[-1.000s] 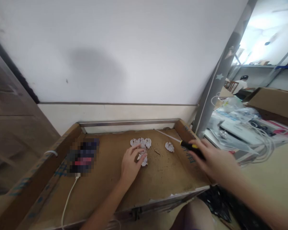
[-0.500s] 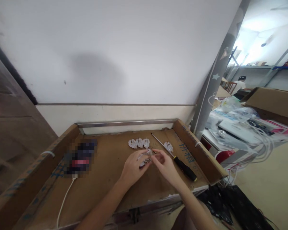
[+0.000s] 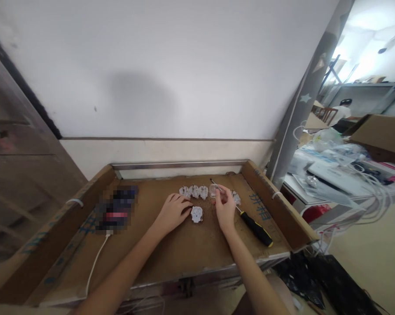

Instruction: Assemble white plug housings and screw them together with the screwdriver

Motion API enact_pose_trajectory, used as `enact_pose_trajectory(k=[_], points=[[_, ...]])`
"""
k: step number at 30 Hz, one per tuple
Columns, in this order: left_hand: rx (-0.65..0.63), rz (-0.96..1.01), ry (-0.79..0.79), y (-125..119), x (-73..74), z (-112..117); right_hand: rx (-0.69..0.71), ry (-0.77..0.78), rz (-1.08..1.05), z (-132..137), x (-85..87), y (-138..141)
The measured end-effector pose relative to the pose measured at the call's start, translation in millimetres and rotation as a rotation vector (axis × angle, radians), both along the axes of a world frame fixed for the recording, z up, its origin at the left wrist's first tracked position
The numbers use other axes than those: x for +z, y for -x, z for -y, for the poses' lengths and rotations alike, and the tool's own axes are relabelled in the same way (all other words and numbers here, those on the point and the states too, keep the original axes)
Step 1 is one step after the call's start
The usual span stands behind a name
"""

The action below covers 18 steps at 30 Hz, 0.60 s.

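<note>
At the left of the cardboard-lined worktop (image 3: 151, 197), a dark, pixelated object (image 3: 117, 210) lay inside the side wall, a white cable (image 3: 97, 258) running from it toward the near edge. The left hand (image 3: 171, 215) rested near the middle, holding nothing, thumb and fingers apart; its thumb was at the side of a white plug part (image 3: 197, 214), though whether they touched could not be told. Toward the far edge, three pronged plug parts (image 3: 194, 191) sat in a row. Right of them, the right hand (image 3: 225, 208) had its fingertips closed on a clear piece (image 3: 213, 190). A single pronged part (image 3: 237, 199) lay partly hidden behind that hand, and a screwdriver (image 3: 256, 229) slanted toward the near right corner.
</note>
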<state>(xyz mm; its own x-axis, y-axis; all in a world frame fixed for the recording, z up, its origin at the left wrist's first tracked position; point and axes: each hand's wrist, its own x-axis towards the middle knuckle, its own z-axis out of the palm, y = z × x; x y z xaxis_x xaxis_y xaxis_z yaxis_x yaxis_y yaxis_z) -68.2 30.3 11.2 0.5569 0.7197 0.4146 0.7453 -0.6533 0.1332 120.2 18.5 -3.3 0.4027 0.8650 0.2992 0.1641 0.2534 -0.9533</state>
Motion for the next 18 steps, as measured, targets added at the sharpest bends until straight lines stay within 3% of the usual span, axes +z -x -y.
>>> enact_pose_trajectory(k=[9, 18], points=[[-0.003, -0.028, 0.039, -8, 2.6, -2, -0.008, 0.029, 0.075, 11, -4.4, 6], [0.024, 0.017, 0.082, -15, 6.7, -9, 0.022, 0.044, -0.019, 6, -7.3, 5]])
